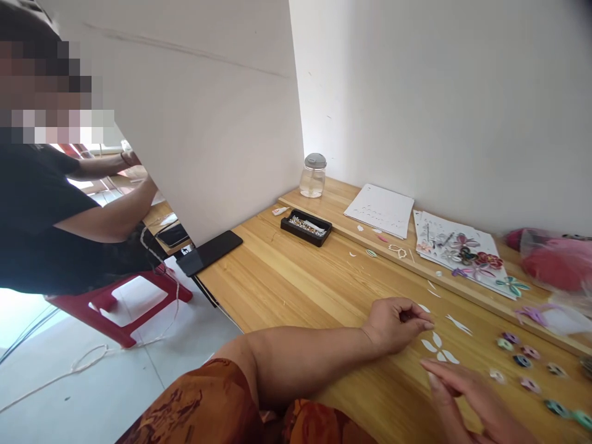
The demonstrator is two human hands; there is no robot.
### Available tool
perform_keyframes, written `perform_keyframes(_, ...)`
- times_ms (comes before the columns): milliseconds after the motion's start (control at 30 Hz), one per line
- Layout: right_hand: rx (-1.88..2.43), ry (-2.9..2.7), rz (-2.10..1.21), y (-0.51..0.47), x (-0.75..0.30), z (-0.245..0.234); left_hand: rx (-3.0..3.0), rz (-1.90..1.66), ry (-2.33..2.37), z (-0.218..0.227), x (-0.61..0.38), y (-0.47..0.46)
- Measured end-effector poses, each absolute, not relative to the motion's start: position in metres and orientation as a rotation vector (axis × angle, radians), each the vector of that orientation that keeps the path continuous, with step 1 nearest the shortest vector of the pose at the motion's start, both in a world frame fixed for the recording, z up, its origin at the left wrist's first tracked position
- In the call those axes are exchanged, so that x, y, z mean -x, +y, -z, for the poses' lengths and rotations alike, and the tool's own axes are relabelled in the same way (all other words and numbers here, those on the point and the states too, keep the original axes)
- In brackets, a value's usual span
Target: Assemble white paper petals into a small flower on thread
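My left hand rests on the wooden table with its fingers curled in a loose pinch; what they hold, if anything, is too small to name. My right hand lies low at the front right with fingers stretched out flat, slightly blurred. Between the two hands lie several white paper petals set out in a fan. More white slivers lie just beyond. Small coloured quilled paper coils are scattered to the right of my right hand.
On a raised ledge stand a glass jar, white sheets, a sheet bearing quilled flowers and a pink bag. A black tray and a phone lie on the table. Another person sits at the left on a red stool.
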State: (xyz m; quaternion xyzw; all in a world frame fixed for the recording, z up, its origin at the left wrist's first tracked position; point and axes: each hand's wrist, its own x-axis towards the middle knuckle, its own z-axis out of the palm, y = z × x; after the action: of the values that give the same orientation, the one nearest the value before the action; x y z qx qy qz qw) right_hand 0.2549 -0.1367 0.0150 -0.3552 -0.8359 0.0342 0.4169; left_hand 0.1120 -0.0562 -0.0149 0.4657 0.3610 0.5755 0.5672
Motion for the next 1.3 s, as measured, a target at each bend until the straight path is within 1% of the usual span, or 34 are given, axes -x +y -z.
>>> perform_keyframes(133,0.709,-2.232,-0.113,-0.136,-0.244,0.001,-1.042,-1.409,0.94,0.001,-0.105,-0.055)
perform_keyframes(233,0.783,-2.238,-0.124,-0.132,-0.248,0.009,-0.976,-1.431,0.978,-0.023,-0.08,-0.052)
perform_keyframes(300,0.861,-2.209,-0.111,-0.133,-0.253,0.012,-1.135,-1.4,1.01,-0.04,-0.046,-0.052)
perform_keyframes(333,0.891,-2.196,-0.114,-0.134,-0.254,0.012,-1.262,-1.369,1.114,-0.047,-0.024,-0.053)
perform_keyframes(400,0.912,-2.19,-0.135,-0.136,-0.256,0.013,-1.541,-1.274,1.557,-0.056,0.028,-0.055)
perform_keyframes(433,0.907,-2.194,-0.145,-0.137,-0.255,0.013,-1.572,-1.251,1.679,-0.058,0.056,-0.056)
perform_keyframes(567,0.859,-2.203,-0.18,-0.137,-0.249,0.013,-1.586,-1.16,2.049,-0.051,0.153,-0.062)
perform_keyframes(667,0.848,-2.207,-0.213,-0.137,-0.246,0.014,-1.58,-1.075,2.22,-0.037,0.191,-0.06)
perform_keyframes(867,0.928,-2.164,-0.231,-0.138,-0.248,0.013,-1.646,-1.019,2.303,-0.022,0.208,-0.041)
perform_keyframes(1100,0.89,-2.203,-0.23,-0.134,-0.249,0.015,-1.65,-1.159,2.357,-0.03,0.216,-0.043)
perform_keyframes(1300,0.911,-2.182,-0.246,-0.135,-0.247,0.011,-1.751,-1.213,2.243,-0.032,0.176,-0.049)
